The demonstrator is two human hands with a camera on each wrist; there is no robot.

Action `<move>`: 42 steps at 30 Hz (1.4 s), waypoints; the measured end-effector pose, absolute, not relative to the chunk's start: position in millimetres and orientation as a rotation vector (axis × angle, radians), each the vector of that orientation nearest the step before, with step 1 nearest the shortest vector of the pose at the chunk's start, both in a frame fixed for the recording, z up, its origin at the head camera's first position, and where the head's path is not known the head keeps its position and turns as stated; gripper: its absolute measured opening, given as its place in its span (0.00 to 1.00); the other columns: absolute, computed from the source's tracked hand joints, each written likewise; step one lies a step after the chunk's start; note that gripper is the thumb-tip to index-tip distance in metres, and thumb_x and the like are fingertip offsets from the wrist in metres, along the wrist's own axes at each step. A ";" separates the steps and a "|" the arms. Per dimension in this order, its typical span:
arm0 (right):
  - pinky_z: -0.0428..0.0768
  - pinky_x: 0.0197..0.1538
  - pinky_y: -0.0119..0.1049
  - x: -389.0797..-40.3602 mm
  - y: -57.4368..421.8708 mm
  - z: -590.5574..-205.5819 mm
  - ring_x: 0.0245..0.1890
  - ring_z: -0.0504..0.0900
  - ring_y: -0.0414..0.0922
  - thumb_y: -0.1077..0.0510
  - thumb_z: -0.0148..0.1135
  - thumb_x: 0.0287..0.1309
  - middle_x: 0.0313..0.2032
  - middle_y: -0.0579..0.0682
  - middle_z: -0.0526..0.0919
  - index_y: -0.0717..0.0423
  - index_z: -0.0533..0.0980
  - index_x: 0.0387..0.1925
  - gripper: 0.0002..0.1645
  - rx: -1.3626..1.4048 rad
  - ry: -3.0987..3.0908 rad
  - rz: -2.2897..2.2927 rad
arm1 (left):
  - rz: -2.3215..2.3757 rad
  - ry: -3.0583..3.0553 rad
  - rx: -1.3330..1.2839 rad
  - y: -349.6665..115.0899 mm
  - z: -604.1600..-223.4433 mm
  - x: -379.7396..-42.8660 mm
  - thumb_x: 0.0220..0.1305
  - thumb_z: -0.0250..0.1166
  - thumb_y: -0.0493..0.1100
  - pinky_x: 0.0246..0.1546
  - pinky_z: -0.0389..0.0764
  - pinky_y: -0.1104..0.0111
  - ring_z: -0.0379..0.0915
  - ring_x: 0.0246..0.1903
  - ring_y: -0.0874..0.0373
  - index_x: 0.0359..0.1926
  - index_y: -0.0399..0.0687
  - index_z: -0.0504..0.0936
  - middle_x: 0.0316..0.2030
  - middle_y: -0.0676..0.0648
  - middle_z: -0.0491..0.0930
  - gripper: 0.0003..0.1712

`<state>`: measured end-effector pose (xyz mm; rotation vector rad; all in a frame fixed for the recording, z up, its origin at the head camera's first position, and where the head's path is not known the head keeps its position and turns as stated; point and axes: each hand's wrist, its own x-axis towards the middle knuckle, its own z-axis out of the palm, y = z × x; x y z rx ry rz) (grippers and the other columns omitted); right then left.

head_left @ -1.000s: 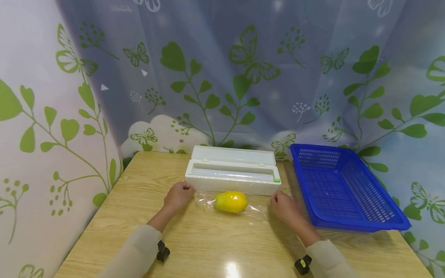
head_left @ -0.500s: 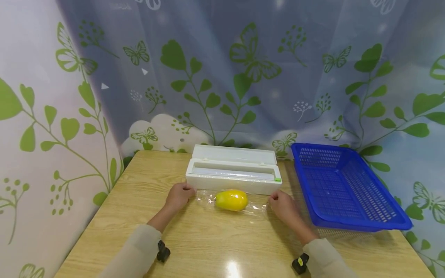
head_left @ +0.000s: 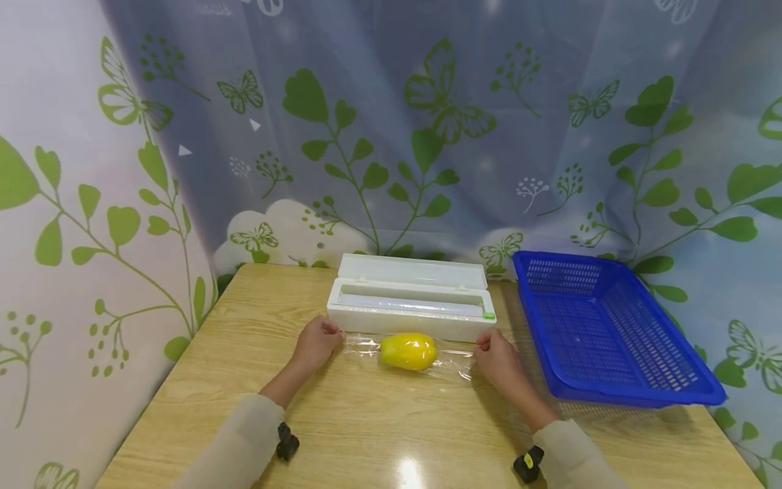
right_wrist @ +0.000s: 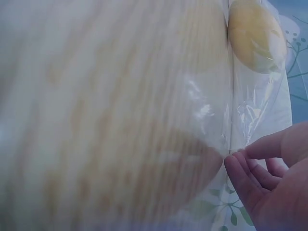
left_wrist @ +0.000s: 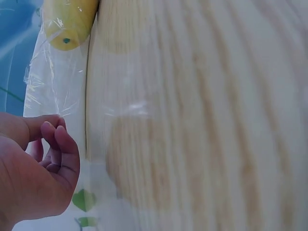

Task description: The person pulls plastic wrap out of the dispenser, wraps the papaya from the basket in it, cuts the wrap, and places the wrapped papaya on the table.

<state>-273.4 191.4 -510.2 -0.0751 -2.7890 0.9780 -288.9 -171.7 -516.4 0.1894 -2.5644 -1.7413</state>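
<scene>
A yellow papaya-like fruit (head_left: 408, 351), greenish at its left end, lies under clear cling film (head_left: 452, 360) in front of the white box. My left hand (head_left: 315, 343) pinches the film's left end between thumb and index finger, close to the box's front left corner. At the other end, my right hand (head_left: 499, 356) pinches the film the same way. The left wrist view shows the film running taut and creased from the fingertips (left_wrist: 60, 120) to the fruit. In the right wrist view the film gathers to a point at the fingertips (right_wrist: 236, 155).
The white cling film dispenser (head_left: 412, 322) stands with its lid (head_left: 412, 270) tipped back, a roll (head_left: 409, 305) inside and a green slider (head_left: 489, 315) at its right end. A blue plastic basket (head_left: 611, 333) sits at the table's right. Patterned curtains border the wooden table (head_left: 366, 435).
The film between the hands has drawn tighter and straighter around the fruit. My right hand has shifted slightly up in view; the left is nearly where it was. Dispenser and basket stay in place.
</scene>
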 end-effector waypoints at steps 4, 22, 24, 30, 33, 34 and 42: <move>0.76 0.38 0.43 -272.2 190.7 -509.3 0.35 0.82 0.50 0.64 0.62 0.56 0.33 0.52 0.85 0.58 0.77 0.38 0.07 -0.048 -2.801 0.974 | -1.696 -2.579 0.156 -173.6 -516.5 -287.6 0.63 0.67 0.34 0.31 0.78 0.69 0.77 0.34 0.54 0.37 0.39 0.74 0.38 0.40 0.82 0.08; 0.77 0.37 0.36 -261.4 200.4 -504.6 0.38 0.82 0.52 0.68 0.59 0.64 0.38 0.62 0.85 0.65 0.75 0.42 0.06 0.063 -2.714 1.176 | -1.705 -2.533 0.032 -185.0 -508.5 -279.0 0.66 0.67 0.35 0.25 0.74 0.73 0.74 0.27 0.57 0.41 0.36 0.79 0.38 0.40 0.84 0.07; 0.78 0.38 0.39 -256.3 202.2 -499.7 0.40 0.83 0.54 0.65 0.58 0.67 0.40 0.62 0.85 0.65 0.75 0.45 0.07 0.056 -2.733 1.130 | -1.631 -2.556 0.015 -185.1 -503.6 -272.5 0.68 0.66 0.38 0.27 0.76 0.72 0.75 0.29 0.57 0.43 0.38 0.80 0.39 0.41 0.84 0.07; 0.83 0.40 0.46 -230.4 186.1 -479.3 0.41 0.85 0.53 0.59 0.59 0.70 0.42 0.57 0.85 0.61 0.78 0.49 0.12 0.187 -2.723 0.885 | -1.397 -2.563 -0.129 -166.6 -480.1 -238.9 0.69 0.66 0.42 0.29 0.77 0.71 0.74 0.32 0.58 0.44 0.47 0.83 0.39 0.49 0.83 0.06; 0.85 0.43 0.47 -215.9 164.5 -474.1 0.43 0.85 0.51 0.59 0.63 0.67 0.45 0.54 0.84 0.59 0.80 0.48 0.11 0.373 -2.689 0.806 | -1.301 -2.556 -0.305 -146.7 -473.7 -222.4 0.69 0.66 0.40 0.33 0.79 0.71 0.76 0.35 0.60 0.44 0.47 0.84 0.40 0.52 0.83 0.05; 0.85 0.45 0.48 -211.7 156.9 -473.6 0.45 0.85 0.51 0.59 0.65 0.66 0.47 0.53 0.84 0.58 0.80 0.48 0.11 0.441 -2.678 0.792 | -1.268 -2.559 -0.370 -139.7 -473.0 -218.1 0.69 0.66 0.40 0.36 0.80 0.71 0.76 0.36 0.60 0.45 0.47 0.84 0.41 0.52 0.83 0.06; 0.82 0.57 0.47 -208.4 122.1 -483.8 0.61 0.79 0.52 0.55 0.72 0.59 0.61 0.52 0.80 0.56 0.79 0.58 0.25 0.731 -2.683 0.613 | -0.945 -2.607 -0.682 -101.4 -485.3 -215.8 0.64 0.70 0.38 0.54 0.82 0.60 0.80 0.52 0.52 0.47 0.45 0.85 0.49 0.48 0.82 0.11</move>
